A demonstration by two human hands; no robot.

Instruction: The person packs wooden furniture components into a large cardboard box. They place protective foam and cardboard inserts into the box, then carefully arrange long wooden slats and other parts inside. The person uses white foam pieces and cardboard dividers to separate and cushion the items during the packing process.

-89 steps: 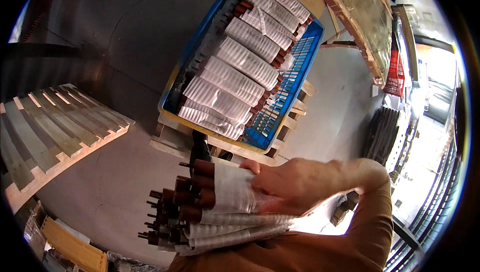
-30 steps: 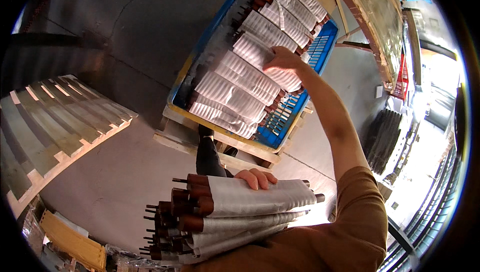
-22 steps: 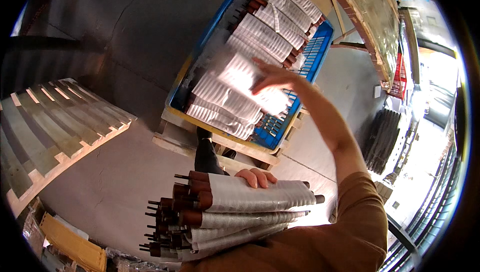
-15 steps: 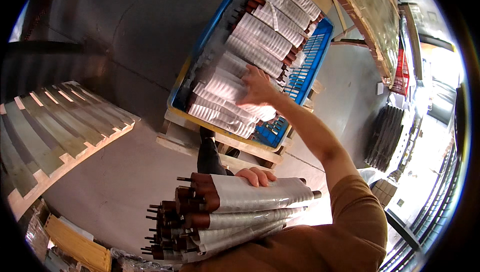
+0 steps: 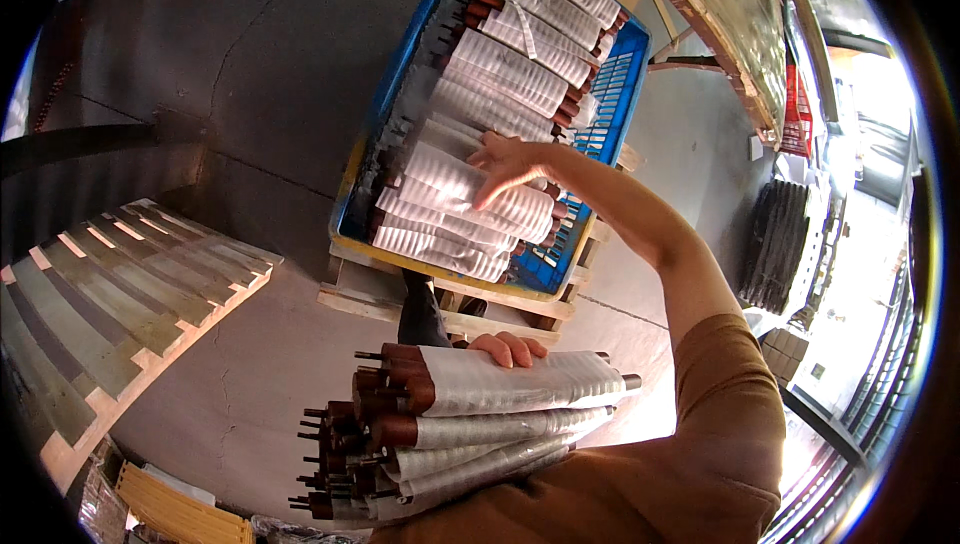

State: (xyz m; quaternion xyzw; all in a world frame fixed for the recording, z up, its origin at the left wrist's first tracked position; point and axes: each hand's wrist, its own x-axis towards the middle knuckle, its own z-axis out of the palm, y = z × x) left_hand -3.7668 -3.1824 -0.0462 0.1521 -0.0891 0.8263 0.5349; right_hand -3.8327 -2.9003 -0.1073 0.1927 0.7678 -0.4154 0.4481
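Rollers (image 5: 507, 74) already line the blue crate (image 5: 625, 74), my right hand (image 5: 508, 162) spread over them, left hand (image 5: 510, 348) clutching another bundle (image 5: 520, 384) outside it.

Strong glare far right; floor (image 5: 290, 74) dim upper left; pallet (image 5: 150, 362) bowed, rim black.

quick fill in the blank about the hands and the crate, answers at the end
The ____ hand is spread over wrapped rollers in the crate.
The left hand grips a ____ of rollers held near the body.
The crate's slotted side is ____ in colour.
The pallet under the crate is made of ____.

Missing words: right; bundle; blue; wood.
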